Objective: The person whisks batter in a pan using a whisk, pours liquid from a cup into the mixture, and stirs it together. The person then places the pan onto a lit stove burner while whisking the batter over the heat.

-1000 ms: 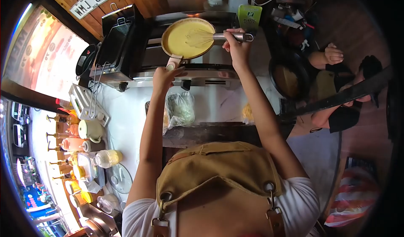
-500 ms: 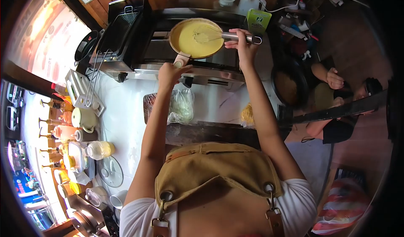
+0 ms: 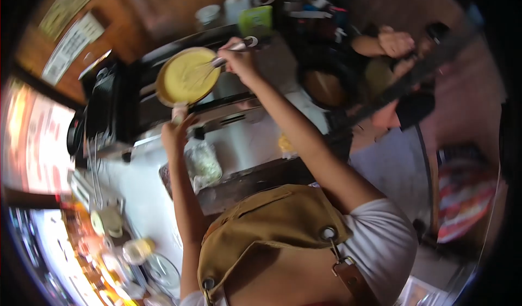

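My left hand (image 3: pixel 175 134) is closed around the handle of a frying pan (image 3: pixel 161 90) over the metal stove. Smooth yellow batter (image 3: pixel 182 80) covers the inside of the pan. A metal whisk (image 3: pixel 218 62) is gripped in my right hand (image 3: pixel 239 64), its wires dipping into the batter toward the pan's right side. The view is blurred by motion.
Under the pan is the stove (image 3: pixel 228 122); a black grill box (image 3: pixel 111 104) stands left of it. Nearer me lies a plastic bag of pale shreds (image 3: pixel 205 163). At right are a dark pan (image 3: pixel 324 85) and another person's hand (image 3: pixel 395 43). Bottles and a glass lid (image 3: pixel 163 272) stand lower left.
The whole view has swung, so the pan and both hands now appear farther left and tilted. Both hands keep their hold on the pan handle and whisk.
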Demonstrator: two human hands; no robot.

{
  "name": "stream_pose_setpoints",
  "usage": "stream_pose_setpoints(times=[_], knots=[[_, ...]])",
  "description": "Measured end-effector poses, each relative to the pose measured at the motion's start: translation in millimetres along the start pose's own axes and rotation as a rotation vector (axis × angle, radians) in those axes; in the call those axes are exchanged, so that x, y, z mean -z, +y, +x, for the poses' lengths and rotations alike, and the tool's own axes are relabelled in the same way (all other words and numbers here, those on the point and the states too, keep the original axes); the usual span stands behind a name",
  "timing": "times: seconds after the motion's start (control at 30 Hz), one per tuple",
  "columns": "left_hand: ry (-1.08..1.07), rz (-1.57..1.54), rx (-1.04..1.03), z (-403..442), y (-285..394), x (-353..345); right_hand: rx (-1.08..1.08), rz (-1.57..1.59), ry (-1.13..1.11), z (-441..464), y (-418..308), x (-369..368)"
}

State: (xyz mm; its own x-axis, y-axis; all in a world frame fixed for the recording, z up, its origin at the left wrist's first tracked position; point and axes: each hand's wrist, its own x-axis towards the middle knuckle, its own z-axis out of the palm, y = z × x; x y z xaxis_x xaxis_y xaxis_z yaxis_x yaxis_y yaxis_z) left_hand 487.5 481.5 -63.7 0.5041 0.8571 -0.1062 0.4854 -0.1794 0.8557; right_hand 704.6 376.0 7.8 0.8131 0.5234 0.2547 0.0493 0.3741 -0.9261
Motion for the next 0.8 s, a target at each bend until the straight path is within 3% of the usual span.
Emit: stream_pose_setpoints(times=[0.13,0.33,0.47,0.57,0.8], knots=[[0.042,-0.061,0.028,-16,21,1,0.065,-0.018,0.042,17,1,4],[0.059,-0.036,0.046,-15,23,0,-0.002,-0.047,-0.168,16,-4,7],[0.054,-0.108,0.049,-13,18,-3,0.237,-0.121,-0.071,19,-5,0],[0.042,-0.195,0.068,-11,16,-2,0.008,-0.073,-0.231,11,-10,0],[0.06,-0.154,0.076,-12,19,-2,0.205,-0.134,-0.12,22,-4,-6]])
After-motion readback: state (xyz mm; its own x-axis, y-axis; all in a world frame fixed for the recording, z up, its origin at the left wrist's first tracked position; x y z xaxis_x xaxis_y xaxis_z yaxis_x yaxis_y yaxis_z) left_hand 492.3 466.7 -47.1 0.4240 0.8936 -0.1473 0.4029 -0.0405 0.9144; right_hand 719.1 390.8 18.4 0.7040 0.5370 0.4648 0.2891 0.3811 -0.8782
